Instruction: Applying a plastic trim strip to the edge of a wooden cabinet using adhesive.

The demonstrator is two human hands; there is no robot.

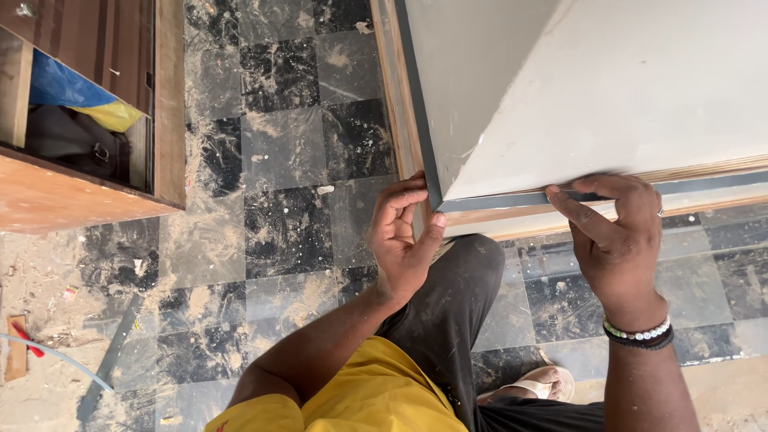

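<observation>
both hands press grey edging on a white panel above dusty checkered floor

— Any packages, labels, signs, screens?
— Only a crumpled blue and yellow bag, far left, inside the wooden cabinet, above a dark bag.

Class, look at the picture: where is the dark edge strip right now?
In the head view, the dark edge strip runs along the near edge of the white board, right of centre, between the left hand and right hand.
</observation>
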